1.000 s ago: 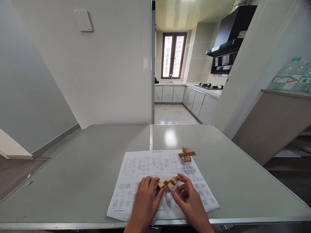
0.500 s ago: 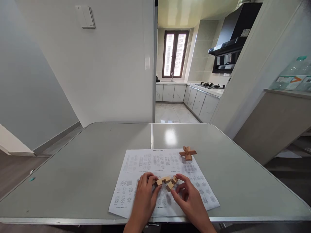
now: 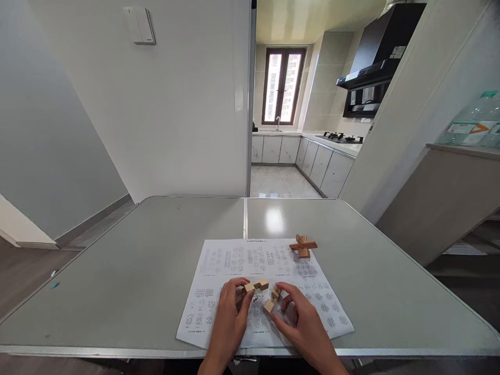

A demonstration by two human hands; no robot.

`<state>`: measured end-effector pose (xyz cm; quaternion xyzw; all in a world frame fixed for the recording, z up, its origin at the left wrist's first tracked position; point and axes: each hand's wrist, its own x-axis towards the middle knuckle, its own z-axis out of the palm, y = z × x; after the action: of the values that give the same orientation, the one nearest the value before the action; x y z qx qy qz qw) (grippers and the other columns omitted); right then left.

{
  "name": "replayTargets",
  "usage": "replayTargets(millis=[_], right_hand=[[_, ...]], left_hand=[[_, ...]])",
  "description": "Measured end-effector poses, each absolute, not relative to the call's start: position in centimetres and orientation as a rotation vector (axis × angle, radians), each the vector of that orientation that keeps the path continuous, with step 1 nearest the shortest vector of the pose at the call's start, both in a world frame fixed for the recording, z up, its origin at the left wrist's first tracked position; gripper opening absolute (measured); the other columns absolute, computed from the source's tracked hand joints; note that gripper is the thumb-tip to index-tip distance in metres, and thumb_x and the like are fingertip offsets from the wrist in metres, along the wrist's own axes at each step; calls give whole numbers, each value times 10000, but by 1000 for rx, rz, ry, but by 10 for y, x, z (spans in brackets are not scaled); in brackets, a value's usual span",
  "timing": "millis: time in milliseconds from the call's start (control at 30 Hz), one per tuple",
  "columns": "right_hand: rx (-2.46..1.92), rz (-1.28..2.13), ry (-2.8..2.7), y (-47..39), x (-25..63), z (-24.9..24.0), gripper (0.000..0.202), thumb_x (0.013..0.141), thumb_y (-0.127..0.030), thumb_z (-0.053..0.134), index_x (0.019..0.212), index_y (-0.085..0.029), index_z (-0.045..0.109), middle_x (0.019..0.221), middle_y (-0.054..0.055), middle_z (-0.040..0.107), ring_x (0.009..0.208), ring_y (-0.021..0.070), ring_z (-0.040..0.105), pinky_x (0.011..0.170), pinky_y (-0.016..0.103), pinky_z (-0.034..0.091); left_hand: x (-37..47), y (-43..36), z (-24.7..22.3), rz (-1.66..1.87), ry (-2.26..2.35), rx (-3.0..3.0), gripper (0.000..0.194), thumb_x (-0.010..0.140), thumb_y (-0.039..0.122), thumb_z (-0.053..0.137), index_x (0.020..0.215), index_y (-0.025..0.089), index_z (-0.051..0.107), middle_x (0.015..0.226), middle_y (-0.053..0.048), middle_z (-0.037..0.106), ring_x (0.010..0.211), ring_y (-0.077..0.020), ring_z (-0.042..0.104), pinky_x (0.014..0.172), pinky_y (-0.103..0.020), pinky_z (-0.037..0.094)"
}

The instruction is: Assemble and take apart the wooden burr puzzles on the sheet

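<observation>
Between the thumb and fingers of my left hand (image 3: 230, 315) are light wooden notched pieces (image 3: 257, 285), the front one reaching out to the right. My right hand (image 3: 302, 320) pinches another notched wooden piece (image 3: 272, 300), tilted, with its lower end near the thumb. A small gap separates the pieces of the two hands. Both hands are over a printed sheet (image 3: 213, 260) covered with small diagrams. At the sheet's upper right corner stands a brown wooden cross-shaped puzzle (image 3: 303, 246).
The grey-green table (image 3: 128, 281) has a metal rim and a seam down its middle. A small teal bit (image 3: 54, 285) lies near its left edge. Plastic bottles (image 3: 472, 122) stand on a ledge at the right. A kitchen shows beyond the table.
The wooden pieces have moved apart: those in my left hand shifted left and slightly up, while the piece in my right hand moved slightly left and down, turning more upright.
</observation>
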<state>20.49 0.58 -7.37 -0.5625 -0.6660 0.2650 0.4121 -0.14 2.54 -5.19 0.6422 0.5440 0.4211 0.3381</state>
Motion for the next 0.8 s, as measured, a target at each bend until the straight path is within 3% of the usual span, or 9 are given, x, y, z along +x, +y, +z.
replayTargets(millis=[67,167,233,400,500,600,700,800], right_hand=[[-1401,704,-1708,6,206,-75,512,860,-348,687,1355,-272,586,1139,66,700,757,179,668,695,283,572],[-1414,743,-1725,7,206,-74,514,876,-336,672,1378,-276,579,1061,46,713,764,186,675,709,289,573],[-1418,749,-1706,7,206,-74,450,889,-338,662,1330,-265,616,983,34,718,753,194,678,729,304,576],[-1348,796,-1681,9,207,-76,272,921,-332,647,1183,-271,682,1057,44,724,876,214,690,824,320,563],[-1332,828,-1678,10,208,-79,185,945,-337,635,1105,-273,704,1052,41,717,825,200,683,758,302,553],[-1303,845,-1649,10,210,-81,171,973,-360,607,1076,-269,708,1071,54,708,799,198,682,700,293,545],[-1269,860,-1628,10,212,-81,177,989,-381,591,1067,-263,698,1092,63,700,853,211,692,741,300,552],[-1258,891,-1641,10,214,-80,187,1000,-396,578,1080,-258,677,1106,64,688,887,213,688,772,304,554]], left_hand=[[-1,24,-51,1096,1417,1603,265,1017,478,506,1127,251,587,1207,-99,680,1078,-268,691,938,-413,561],[-1,23,-48,1084,1420,1562,274,1013,496,505,1096,246,581,1093,-75,722,965,-248,721,856,-371,570],[0,22,-47,1077,1428,1563,282,1010,509,509,1068,242,576,1019,-60,730,907,-240,727,822,-359,569],[0,21,-45,1085,1446,1561,287,993,526,544,1030,242,565,998,-47,737,910,-238,744,792,-337,570],[0,21,-45,1081,1476,1566,303,986,539,544,1017,240,583,971,-39,738,895,-236,749,773,-326,571],[-1,22,-47,1085,1506,1566,360,981,550,544,1145,236,610,978,-42,729,885,-234,745,785,-336,577],[-2,23,-49,1078,1519,1583,466,986,533,544,1364,261,568,1052,-51,714,917,-231,737,858,-371,581],[-2,23,-49,1065,1473,1642,410,992,492,553,1347,297,619,1133,-58,711,1031,-243,716,922,-388,577]])
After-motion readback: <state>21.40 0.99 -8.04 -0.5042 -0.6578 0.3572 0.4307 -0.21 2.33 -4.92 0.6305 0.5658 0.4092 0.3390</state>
